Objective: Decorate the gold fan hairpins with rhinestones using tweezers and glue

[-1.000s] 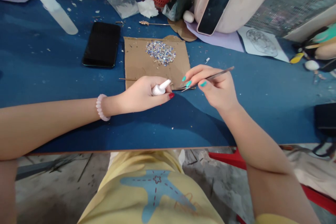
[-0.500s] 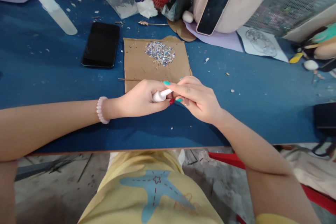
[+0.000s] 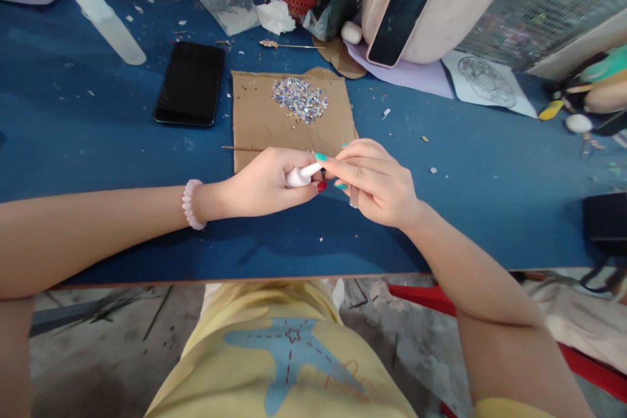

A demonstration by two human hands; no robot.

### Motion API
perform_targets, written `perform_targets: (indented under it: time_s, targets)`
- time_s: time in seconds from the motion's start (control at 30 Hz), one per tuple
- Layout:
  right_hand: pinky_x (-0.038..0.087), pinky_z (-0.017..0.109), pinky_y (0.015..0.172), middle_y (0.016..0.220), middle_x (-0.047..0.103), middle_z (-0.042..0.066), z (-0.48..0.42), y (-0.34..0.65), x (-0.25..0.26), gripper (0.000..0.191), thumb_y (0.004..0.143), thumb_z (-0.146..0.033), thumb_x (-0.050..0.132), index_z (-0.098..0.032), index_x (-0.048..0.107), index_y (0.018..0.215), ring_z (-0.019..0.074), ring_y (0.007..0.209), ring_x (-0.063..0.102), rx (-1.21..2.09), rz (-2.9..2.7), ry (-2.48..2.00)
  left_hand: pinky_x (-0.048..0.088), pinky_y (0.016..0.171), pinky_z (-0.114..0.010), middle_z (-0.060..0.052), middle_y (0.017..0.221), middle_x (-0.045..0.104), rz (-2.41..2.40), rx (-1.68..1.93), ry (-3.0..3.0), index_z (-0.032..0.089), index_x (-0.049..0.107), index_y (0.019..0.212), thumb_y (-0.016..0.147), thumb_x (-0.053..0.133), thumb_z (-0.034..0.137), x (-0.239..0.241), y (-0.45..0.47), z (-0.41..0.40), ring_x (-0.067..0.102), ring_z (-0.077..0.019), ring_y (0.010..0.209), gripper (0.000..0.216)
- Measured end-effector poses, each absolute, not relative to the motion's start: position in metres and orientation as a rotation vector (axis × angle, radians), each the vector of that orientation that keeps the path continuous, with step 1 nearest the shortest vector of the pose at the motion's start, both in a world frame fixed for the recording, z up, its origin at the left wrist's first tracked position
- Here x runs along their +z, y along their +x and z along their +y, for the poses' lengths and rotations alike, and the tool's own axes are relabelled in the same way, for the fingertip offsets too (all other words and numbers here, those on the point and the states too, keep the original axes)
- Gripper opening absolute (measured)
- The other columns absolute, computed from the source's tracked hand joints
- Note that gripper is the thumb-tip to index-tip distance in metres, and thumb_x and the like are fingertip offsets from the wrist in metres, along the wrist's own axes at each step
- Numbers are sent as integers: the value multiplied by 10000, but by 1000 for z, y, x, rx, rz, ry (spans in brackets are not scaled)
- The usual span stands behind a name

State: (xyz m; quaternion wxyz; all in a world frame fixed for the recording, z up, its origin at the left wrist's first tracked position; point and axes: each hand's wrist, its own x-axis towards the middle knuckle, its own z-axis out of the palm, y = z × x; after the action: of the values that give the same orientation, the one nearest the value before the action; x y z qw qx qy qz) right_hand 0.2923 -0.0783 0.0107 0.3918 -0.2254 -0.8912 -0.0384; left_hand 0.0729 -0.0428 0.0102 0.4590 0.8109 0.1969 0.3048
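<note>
My left hand (image 3: 264, 181) is closed around a small white glue bottle (image 3: 300, 175), nozzle pointing right. My right hand (image 3: 376, 177) is curled, its thumb and forefinger touching the nozzle tip; a thin metal tool's end (image 3: 353, 196) shows under its fingers. Both hands rest on the blue table (image 3: 490, 202) at the near edge of a brown cardboard sheet (image 3: 259, 119). A pile of shiny rhinestones (image 3: 300, 98) lies on the cardboard. A thin stick (image 3: 240, 148) lies left of my left hand.
A black phone (image 3: 191, 83) lies left of the cardboard. A clear plastic bottle (image 3: 102, 13) lies far left. A pink bag with a second phone (image 3: 409, 3), plastic bags (image 3: 230, 8) and clutter line the back. A drawing on paper (image 3: 487, 81) is at the right.
My right hand, which held the metal tool raised to the right, has turned over and moved left onto the glue bottle's nozzle. The left hand stayed put.
</note>
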Motion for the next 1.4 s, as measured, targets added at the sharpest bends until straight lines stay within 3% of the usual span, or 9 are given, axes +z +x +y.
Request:
perform_targets:
  time_s: [0.17, 0.33, 0.47, 0.6, 1.0, 1.13, 1.3, 1.4]
  targets:
    - [590, 390, 815, 916, 757, 67, -79, 296, 12, 504, 985, -95, 493, -188, 532, 1479, 210, 902, 672, -59, -2253, -532, 370, 542, -197, 44, 644, 594, 517, 725, 1963, 165, 646, 777, 856, 620, 228, 11, 72, -43, 471, -84, 556, 104]
    - [582, 366, 853, 945, 782, 50, -85, 297, 17, 389, 1017, -143, 489, -230, 633, 1367, 183, 919, 683, 237, -2181, -654, 364, 528, -202, 35, 642, 608, 548, 720, 1963, 162, 653, 767, 842, 621, 240, 12, 72, -42, 474, -84, 538, 113]
    - [558, 320, 811, 850, 778, 19, -88, 293, 19, 299, 1048, -231, 511, -233, 691, 1286, 148, 812, 682, 515, -2049, -745, 353, 515, -191, 41, 620, 587, 560, 741, 1988, 152, 660, 758, 839, 625, 257, 12, 72, -42, 450, -73, 525, 137]
    - [553, 316, 827, 789, 756, -8, -90, 292, 20, 304, 1064, -333, 504, -236, 706, 1270, 137, 765, 697, 708, -1981, -786, 346, 507, -185, 47, 606, 574, 557, 744, 2007, 148, 662, 757, 834, 619, 247, 11, 72, -43, 441, -68, 515, 133]
    - [564, 268, 734, 728, 748, -23, -92, 291, 19, 258, 1028, -348, 581, -213, 733, 1187, 122, 702, 719, 966, -1811, -828, 341, 489, -170, 50, 599, 565, 521, 755, 2040, 141, 659, 751, 849, 626, 225, 9, 72, -42, 441, -61, 511, 134]
    - [528, 250, 657, 669, 714, -28, -91, 291, 20, 187, 996, -352, 636, -196, 739, 995, 109, 639, 686, 968, -1807, -838, 342, 496, -172, 53, 596, 558, 527, 745, 2031, 146, 655, 751, 853, 631, 228, 10, 71, -43, 442, -62, 516, 133]
    - [359, 230, 459, 458, 518, -74, -88, 292, 25, 433, 974, -558, 599, -205, 608, 724, 65, 386, 451, 908, -1768, -1108, 359, 502, -181, 44, 587, 577, 526, 708, 1997, 157, 622, 714, 869, 629, 254, 12, 70, -44, 473, -70, 509, 183]
    - [300, 247, 470, 444, 427, -69, -79, 297, 24, 553, 969, -611, 563, -209, 482, 598, 67, 402, 376, 643, -1812, -1341, 357, 481, -189, 33, 567, 586, 543, 682, 1964, 161, 589, 673, 898, 615, 299, 13, 69, -44, 475, -75, 480, 265]
